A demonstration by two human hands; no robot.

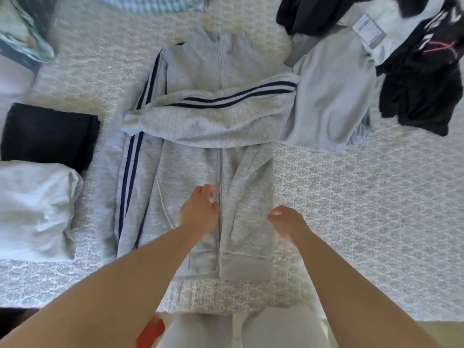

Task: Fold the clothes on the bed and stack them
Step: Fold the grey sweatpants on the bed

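Jacket [195, 151] lies flat on the bed [364, 197], one sleeve [213, 109] crossed beyond the fingers. Left hand [199, 212] and right hand [286, 219] hover loosely curled, holding nothing. A careless lift could slide that sleeve loose.

Patterned bedspread [364, 197] spread across whole frame, pale grey print on white. Strip of beige floor [391, 332] seen at lower right edge. Red object [150, 330] seen at bottom, blurred, kind not determinable.
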